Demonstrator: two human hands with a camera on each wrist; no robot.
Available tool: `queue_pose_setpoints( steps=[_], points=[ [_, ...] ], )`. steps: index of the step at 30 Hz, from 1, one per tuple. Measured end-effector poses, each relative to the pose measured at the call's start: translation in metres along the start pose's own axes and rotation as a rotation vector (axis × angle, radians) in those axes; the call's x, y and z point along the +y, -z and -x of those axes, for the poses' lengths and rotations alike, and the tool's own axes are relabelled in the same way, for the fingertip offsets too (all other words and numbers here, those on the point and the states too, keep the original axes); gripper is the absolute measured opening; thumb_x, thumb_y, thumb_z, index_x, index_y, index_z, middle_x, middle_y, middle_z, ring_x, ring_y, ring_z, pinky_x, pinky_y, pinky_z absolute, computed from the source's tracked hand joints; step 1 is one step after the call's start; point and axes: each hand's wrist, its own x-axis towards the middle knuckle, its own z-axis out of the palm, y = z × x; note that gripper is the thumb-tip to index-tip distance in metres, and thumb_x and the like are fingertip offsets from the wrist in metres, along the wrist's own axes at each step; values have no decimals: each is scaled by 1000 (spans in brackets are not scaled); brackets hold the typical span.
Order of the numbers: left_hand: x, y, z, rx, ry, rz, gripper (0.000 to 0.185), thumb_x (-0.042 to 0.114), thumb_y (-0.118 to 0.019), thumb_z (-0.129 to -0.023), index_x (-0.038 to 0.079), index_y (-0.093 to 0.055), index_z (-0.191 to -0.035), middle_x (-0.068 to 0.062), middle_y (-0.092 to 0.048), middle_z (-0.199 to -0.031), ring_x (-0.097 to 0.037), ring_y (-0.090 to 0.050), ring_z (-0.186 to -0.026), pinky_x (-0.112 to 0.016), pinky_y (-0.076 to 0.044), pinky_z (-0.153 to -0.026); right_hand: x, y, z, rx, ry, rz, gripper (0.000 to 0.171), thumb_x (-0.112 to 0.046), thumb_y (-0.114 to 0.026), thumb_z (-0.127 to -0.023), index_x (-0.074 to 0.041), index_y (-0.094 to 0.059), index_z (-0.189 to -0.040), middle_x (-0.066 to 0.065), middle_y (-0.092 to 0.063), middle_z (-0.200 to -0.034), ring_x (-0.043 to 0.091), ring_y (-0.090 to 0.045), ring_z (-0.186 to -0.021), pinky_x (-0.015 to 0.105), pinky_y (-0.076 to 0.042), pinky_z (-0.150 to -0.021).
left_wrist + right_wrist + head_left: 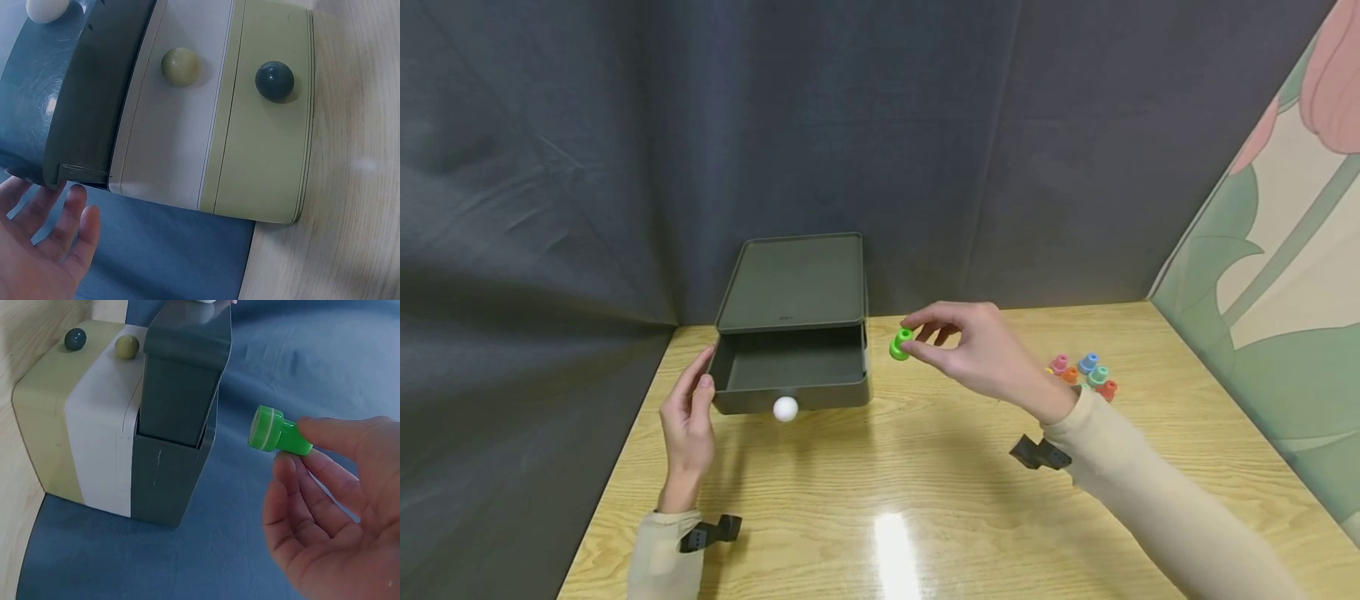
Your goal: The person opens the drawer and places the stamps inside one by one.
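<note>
A small cabinet (790,283) stands at the back of the wooden table, its dark green top drawer (790,379) pulled out, with a white knob (785,408) on the front. My left hand (702,373) lies with straight fingers at the drawer's left front corner; I cannot tell if it touches. In the left wrist view the left hand (62,212) is just below the dark drawer's edge (81,125). My right hand (913,337) pinches a small green peg (900,343) in the air, just right of the open drawer. The right wrist view shows the green peg (275,432) between thumb and fingers.
Several coloured pegs (1084,375) stand on the table (925,500) to the right, behind my right wrist. Below the open drawer are a white drawer with a cream knob (180,65) and a light green drawer with a dark knob (274,80). Dark cloth hangs behind and to the left.
</note>
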Motion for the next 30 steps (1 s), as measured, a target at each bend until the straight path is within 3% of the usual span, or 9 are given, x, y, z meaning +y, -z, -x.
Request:
queue_pose_setpoints(
  steps=[4, 7, 15, 23, 30],
  points=[
    [0, -1, -1, 1, -4, 1, 39, 5, -50, -108, -2, -64, -144, 19, -66, -140, -2, -52, -88, -13, -40, -81, -5, -8, -10, -13, 20, -31, 22, -18, -85, -91, -13, -83, -113, -3, -82, -107, 10, -73, -86, 28, -59, -77],
    [0, -1, -1, -3, -2, 3, 39, 5, -50, -109, -2, -64, -144, 18, -66, -141, -2, -53, -93, -13, -40, -83, -8, -14, -18, -15, 41, -49, 21, -18, -85, -92, -13, -83, -112, -3, -82, -105, 9, -73, -86, 28, -59, -77],
    [-2, -2, -1, 1, -15, -4, 39, 4, -50, -108, -3, -65, -143, 22, -66, -137, -3, -48, -79, -13, -40, -77, -17, -25, -34, -50, 49, -81, 18, -16, -84, -92, -12, -83, -109, -2, -82, -100, 8, -75, -85, 28, -61, -77],
    [-3, -3, -2, 1, -16, -2, 39, 5, -50, -108, -3, -65, -143, 22, -66, -139, -2, -55, -99, -11, -41, -85, -27, -39, -50, -98, 63, -99, 19, -14, -84, -92, -8, -83, -110, 1, -82, -97, 9, -76, -84, 29, -62, -82],
    [-3, -3, -1, -1, -17, 3, 39, 4, -50, -108, -3, -64, -143, 22, -65, -140, 2, -58, -112, -9, -43, -93, -34, -55, -61, -190, 3, -129, 23, -15, -82, -94, -7, -81, -116, 1, -83, -99, 7, -77, -85, 24, -61, -78]
  ],
)
